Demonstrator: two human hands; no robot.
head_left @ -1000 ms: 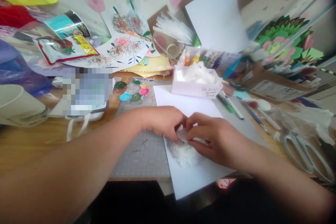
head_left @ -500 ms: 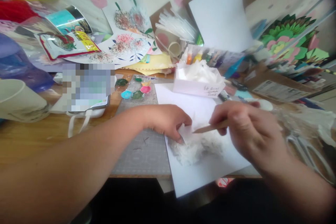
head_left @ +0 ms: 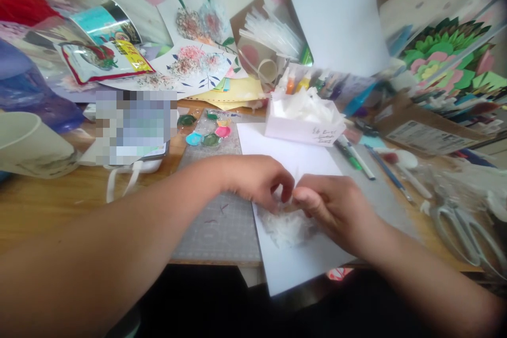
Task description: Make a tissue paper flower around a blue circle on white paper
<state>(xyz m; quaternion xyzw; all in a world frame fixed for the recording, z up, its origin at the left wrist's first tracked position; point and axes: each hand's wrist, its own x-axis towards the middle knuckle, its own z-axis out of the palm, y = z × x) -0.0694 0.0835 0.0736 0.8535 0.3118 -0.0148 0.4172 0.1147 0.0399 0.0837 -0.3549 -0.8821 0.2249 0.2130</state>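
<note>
My left hand (head_left: 263, 182) is closed in a pinch over a clump of crumpled white tissue pieces (head_left: 287, 231); a thin white tissue piece seems to be between its fingertips. My right hand (head_left: 336, 206) grips a slim wooden stick (head_left: 292, 208), mostly covered by the fingers, its end right at the left fingertips. Both hands almost touch. Beneath them lies a sheet of white paper (head_left: 301, 269), which carries the clump and overhangs the table's front edge. Behind the hands, a small white box (head_left: 301, 132) full of white tissue stands on the sheet's far end.
A grey cutting mat (head_left: 214, 237) lies under the paper, with small paint pots (head_left: 210, 140) behind. Scissors (head_left: 467, 227), a blue brush (head_left: 390, 171) and pens (head_left: 358, 158) are at right. At left are a paper cup (head_left: 31, 148) and a phone (head_left: 158, 149).
My right hand has moved left and closer, bringing the wooden stick up to my left fingertips. My left hand keeps its pinch, nearly in place. The pens and brush at right are now uncovered.
</note>
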